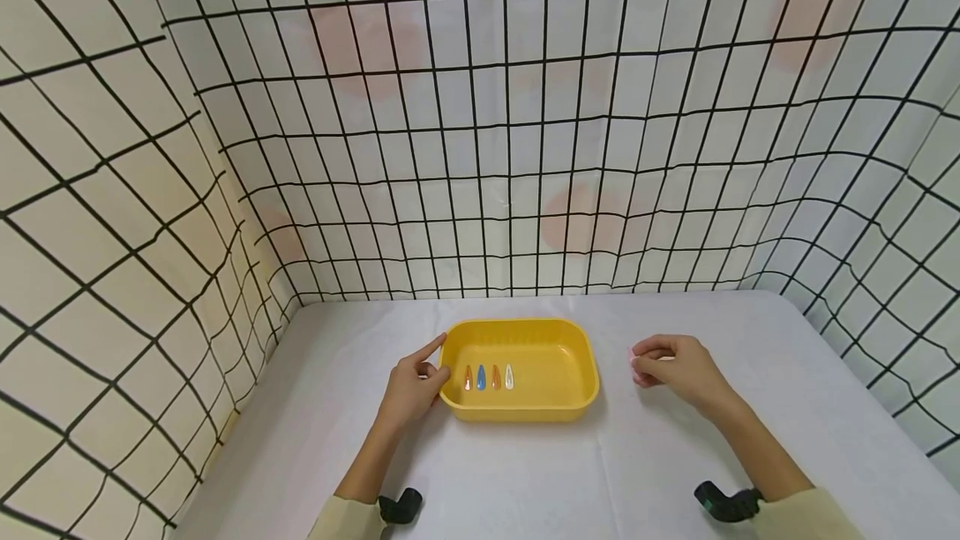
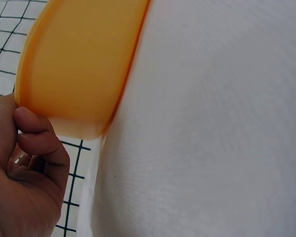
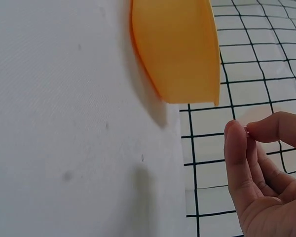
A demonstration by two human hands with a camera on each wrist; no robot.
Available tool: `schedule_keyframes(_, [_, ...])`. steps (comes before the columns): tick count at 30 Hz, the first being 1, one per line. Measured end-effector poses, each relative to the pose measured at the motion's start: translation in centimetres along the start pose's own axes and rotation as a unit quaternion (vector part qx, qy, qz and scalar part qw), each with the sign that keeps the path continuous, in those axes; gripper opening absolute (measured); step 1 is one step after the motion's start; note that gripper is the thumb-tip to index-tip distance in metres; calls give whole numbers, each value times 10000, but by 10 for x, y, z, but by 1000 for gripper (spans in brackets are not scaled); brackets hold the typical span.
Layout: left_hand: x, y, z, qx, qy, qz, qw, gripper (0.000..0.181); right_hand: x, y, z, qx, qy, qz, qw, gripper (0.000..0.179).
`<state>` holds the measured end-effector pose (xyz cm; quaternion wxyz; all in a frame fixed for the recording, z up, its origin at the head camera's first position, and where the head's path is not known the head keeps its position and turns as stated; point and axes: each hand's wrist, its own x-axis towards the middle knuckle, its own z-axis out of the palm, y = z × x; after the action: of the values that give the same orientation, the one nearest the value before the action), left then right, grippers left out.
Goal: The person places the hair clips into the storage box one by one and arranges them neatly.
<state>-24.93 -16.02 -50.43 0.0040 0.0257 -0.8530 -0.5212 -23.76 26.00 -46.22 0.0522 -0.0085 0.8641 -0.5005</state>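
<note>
A yellow plastic tray (image 1: 540, 413) stands on the white table. Several snap hair clips lie in a row on the left part of its floor: an orange clip (image 1: 468, 377), a blue clip (image 1: 482, 377), another orange clip (image 1: 496, 377) and a white clip (image 1: 509, 377). At the tray's left end my left hand (image 1: 411, 388) grips the rim, thumb on the wall and forefinger stretched along the edge. Right of the tray, apart from it, my right hand (image 1: 686, 369) pinches a small pink thing (image 1: 634, 354) between thumb and fingertips. Fingers hide most of that thing.
A white cloth (image 1: 525, 482) covers the table. Behind and at both sides rise black-grid net walls (image 1: 510, 148) over pale sheeting. A black wrist mount (image 1: 401, 507) sits on the left forearm and another mount (image 1: 726, 502) on the right.
</note>
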Motion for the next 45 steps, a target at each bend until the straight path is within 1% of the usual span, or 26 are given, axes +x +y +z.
schedule_keyframes(10, [-1,1,0,-44,4,42,10000,61,9,-16,8,424,34,-145,9990,32])
schedule_keyframes(16, [-1,0,0,-36,-24,26,10000,62,15,-25,16,493,-64,-119,9987,31])
schedule_keyframes(23, [0,1,-1,-8,-38,26,10000,62,19,-37,27,844,-166,-241,9960,34])
schedule_keyframes(27, [0,1,-2,-28,-47,67,10000,62,23,-42,33,774,-117,-213,9967,32])
schedule_keyframes(31, [0,0,-2,-71,-73,91,9999,62,27,-44,40,613,-99,-291,9976,28])
schedule_keyframes(34, [-1,0,-2,-94,-90,84,9999,62,29,-45,45,638,-188,-348,9972,26])
schedule_keyframes(38, [-1,0,-2,-103,-91,67,9999,62,31,-49,53,772,-333,-322,9959,25])
schedule_keyframes(45, [-1,1,-2,-46,-84,1,10000,62,37,-57,72,748,-573,-356,9949,25])
